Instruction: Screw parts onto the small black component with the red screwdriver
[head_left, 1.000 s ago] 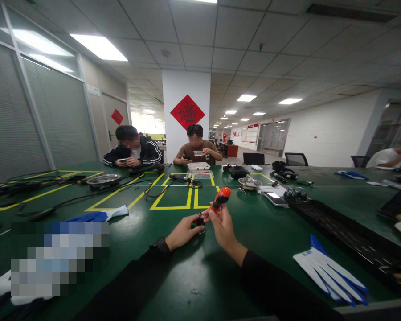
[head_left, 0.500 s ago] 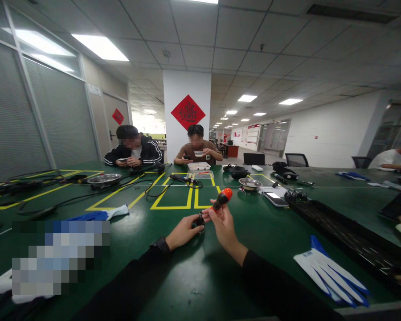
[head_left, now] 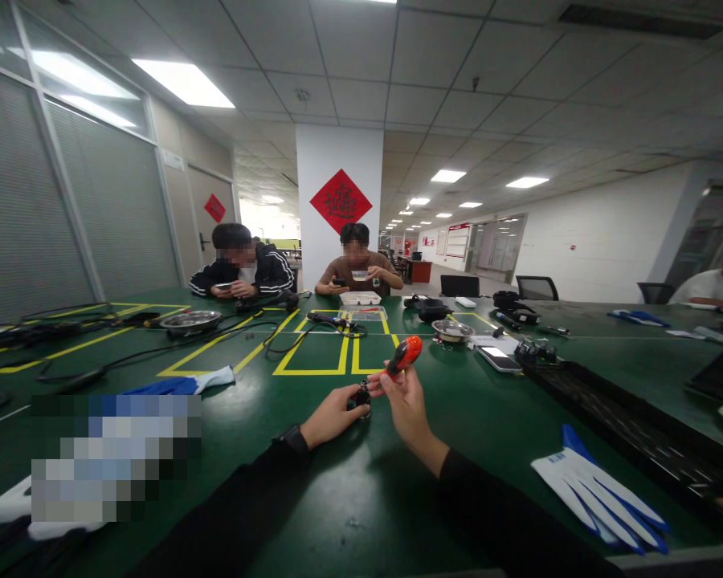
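Observation:
My right hand (head_left: 408, 405) is closed on a screwdriver (head_left: 405, 355) with a stubby red-and-black handle. Its handle leans up and to the right, and its shaft points down-left, mostly hidden by my fingers. My left hand (head_left: 336, 415) grips a small black part (head_left: 362, 396) with a shiny metal lower edge, just above or on the green table; I cannot tell which. The fingertips of both hands meet close to the top of this part, so the screwdriver's tip does not show.
White-and-blue gloves (head_left: 599, 490) lie at right, near a long black tray (head_left: 627, 429) of small parts. A phone (head_left: 497, 359) and a metal bowl (head_left: 451, 330) stand beyond. Cables (head_left: 102, 372) and another glove (head_left: 217, 379) are at left. Two people (head_left: 359, 265) sit opposite.
The screwdriver's handle has turned in my right hand and tips slightly more to the right. My left hand stays on the black part. The view has shifted a little.

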Demonstrator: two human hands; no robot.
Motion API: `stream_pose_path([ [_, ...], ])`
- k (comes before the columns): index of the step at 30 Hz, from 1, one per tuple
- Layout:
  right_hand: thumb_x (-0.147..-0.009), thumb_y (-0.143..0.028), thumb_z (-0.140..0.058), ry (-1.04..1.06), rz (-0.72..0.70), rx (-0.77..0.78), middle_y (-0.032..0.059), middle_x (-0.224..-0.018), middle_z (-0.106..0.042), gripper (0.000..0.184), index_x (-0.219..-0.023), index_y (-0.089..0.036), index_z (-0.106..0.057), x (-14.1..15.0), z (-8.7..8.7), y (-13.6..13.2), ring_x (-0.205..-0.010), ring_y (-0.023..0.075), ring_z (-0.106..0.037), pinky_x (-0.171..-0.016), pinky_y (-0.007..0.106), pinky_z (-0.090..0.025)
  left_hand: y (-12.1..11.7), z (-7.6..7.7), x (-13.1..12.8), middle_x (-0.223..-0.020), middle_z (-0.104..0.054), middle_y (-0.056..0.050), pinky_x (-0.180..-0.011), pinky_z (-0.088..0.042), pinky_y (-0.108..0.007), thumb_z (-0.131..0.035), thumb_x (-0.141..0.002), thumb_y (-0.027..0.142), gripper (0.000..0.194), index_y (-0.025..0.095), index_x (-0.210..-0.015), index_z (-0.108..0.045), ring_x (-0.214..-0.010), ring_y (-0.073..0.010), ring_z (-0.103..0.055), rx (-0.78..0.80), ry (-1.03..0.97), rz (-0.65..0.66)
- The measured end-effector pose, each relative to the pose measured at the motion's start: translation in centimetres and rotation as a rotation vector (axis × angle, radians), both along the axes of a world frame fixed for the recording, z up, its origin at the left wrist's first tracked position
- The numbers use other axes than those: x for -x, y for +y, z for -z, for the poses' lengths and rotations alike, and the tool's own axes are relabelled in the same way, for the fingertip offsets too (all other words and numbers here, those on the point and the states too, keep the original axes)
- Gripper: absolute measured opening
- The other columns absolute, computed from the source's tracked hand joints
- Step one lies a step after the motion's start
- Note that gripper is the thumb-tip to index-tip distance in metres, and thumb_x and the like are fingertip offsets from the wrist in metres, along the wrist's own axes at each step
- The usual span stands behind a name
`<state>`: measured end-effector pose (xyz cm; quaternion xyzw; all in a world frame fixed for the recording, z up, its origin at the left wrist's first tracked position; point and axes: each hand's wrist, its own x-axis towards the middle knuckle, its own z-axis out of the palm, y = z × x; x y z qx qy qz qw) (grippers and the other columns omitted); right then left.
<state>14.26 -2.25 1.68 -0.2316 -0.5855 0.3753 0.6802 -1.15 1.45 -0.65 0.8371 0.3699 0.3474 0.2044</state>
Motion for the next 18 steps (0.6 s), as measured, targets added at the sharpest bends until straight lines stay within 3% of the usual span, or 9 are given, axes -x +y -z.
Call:
stream_pose_path([
  [7,-0.077,-0.026,-0.059,0.047,0.036,0.013,0.0007,-0.078,-0.061,0.025,-0.096,-0.02,-0.045,0.03,0.42,0.5,-0.064,0.014,-0.062,-0.06,0.028,-0.053,0.06,0.13,0.03,-0.09,-0.065,-0.005,-0.075,-0.043,-0.027,-0.055,-0.076,0.031,0.027,0.014,-0.097,-0.061,-0.08,-0.018,-0.058,0.013,0.013,-0.031],
  [18,-0.085,-0.026,-0.046,0.006,-0.014,-0.061,0.0054,-0.096,-0.06,0.03,-0.114,-0.022,-0.041,-0.22,-0.09,-0.11,-0.071,0.0144,-0.061,-0.061,0.029,-0.053,-0.28,-0.27,-0.01,-0.087,-0.065,-0.004,-0.074,-0.043,-0.027,-0.054,-0.076,0.031,0.024,0.014,-0.091,-0.062,-0.078,-0.0176,-0.057,0.018,0.01,-0.025],
])
